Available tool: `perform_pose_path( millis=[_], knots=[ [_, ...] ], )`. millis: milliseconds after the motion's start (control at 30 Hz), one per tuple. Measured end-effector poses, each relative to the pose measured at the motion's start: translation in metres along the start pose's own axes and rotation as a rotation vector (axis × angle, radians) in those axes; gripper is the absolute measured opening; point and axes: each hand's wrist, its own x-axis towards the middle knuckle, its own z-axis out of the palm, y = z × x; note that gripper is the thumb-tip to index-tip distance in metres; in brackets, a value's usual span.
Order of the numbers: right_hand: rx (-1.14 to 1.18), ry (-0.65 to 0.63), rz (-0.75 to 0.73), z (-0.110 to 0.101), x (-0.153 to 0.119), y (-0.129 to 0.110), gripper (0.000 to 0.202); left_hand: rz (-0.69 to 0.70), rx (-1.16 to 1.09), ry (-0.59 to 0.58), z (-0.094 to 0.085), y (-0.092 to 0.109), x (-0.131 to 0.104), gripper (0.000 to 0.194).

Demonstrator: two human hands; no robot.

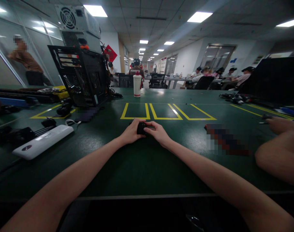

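Near the middle of the surface (142,170), the left hand (132,132) and right hand (158,132) each have the grip curled around a black object (141,128); surface contact cannot be determined. Status: object grasped; handling apparently under way; release not yet done. Beyond: yellow outlines (167,119), then cup (137,86).

At left lies a white power strip (46,141); farther off stand a black computer case (88,75) and a white cup (137,85).

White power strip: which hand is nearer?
Left: the left hand is right of the white power strip; the right hand is farther right, across the black object.
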Motion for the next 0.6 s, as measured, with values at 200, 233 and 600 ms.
perform_pose_path(
  millis=[200,233,600],
  knots=[
    [0.031,-0.013,-0.058,-0.0006,-0.0010,0.0011,0.025,0.006,0.005,-0.008,-0.0007,0.0007,0.0000,0.062],
    [0.017,-0.001,-0.067,-0.0005,-0.0009,0.0011,0.023,0.007,0.006,-0.009,-0.0007,0.0006,0.0000,0.062],
    [-0.049,-0.005,0.018,-0.0013,-0.0006,-0.0004,0.032,0.007,0.004,-0.002,-0.0007,0.0021,-0.0002,0.062]
  ],
)
